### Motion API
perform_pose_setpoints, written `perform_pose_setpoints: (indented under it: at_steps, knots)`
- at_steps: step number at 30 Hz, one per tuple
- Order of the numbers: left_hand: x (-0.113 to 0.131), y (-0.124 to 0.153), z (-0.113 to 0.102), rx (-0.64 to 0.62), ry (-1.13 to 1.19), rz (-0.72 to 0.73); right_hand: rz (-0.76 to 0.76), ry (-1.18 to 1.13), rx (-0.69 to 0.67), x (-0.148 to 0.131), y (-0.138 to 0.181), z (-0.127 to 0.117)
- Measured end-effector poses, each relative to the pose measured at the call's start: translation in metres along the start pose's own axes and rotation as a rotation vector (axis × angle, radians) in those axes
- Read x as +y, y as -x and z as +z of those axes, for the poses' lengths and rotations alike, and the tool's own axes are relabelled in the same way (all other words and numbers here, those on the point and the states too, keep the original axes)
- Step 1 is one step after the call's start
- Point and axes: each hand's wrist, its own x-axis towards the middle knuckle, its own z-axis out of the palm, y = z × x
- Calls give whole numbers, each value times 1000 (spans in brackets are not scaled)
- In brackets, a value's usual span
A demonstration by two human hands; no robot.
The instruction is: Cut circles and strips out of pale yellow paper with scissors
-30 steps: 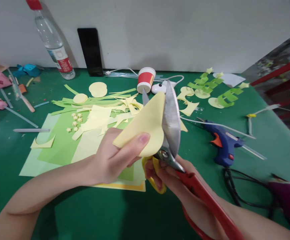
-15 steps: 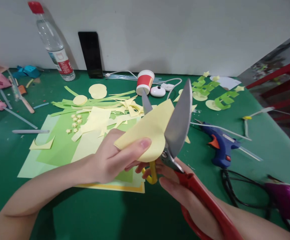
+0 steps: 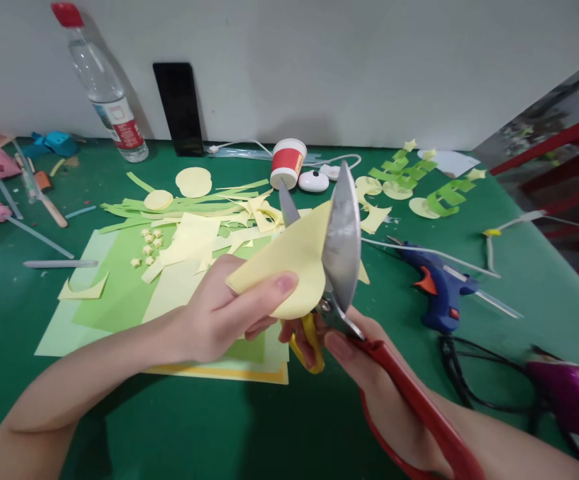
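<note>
My left hand [image 3: 219, 317] pinches a curved piece of pale yellow paper [image 3: 294, 260] between thumb and fingers, held up above the green table. My right hand [image 3: 369, 373] grips large scissors [image 3: 343, 247] with one red and one yellow handle. The steel blades straddle the paper's right edge and are nearly closed on it. One blade tip shows behind the paper, the other lies in front.
Green and yellow paper sheets [image 3: 119, 293] and scraps lie under my left arm. A blue glue gun [image 3: 436, 287], a purple tool [image 3: 574, 397] and black cable sit at right. A water bottle [image 3: 102, 87], black phone [image 3: 178, 107] and red paper cup [image 3: 286, 163] stand by the wall.
The scissor blades opened wide half a second ago and have now closed in on the yellow paper again. My left hand has held the paper almost still.
</note>
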Motion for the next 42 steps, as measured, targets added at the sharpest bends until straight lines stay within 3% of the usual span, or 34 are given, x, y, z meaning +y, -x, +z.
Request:
perform_pose_setpoints:
  at_steps: [15, 32, 42]
  knots:
    - [18, -4, -9, -90, 283, -211, 3, 116, -75, -10, 0, -3]
    - [16, -4, -9, -32, 74, -188, -41, 46, 84, 3, -3, 4]
    - [15, -3, -10, -28, 58, -197, 2, 71, 58, 3, 0, 1]
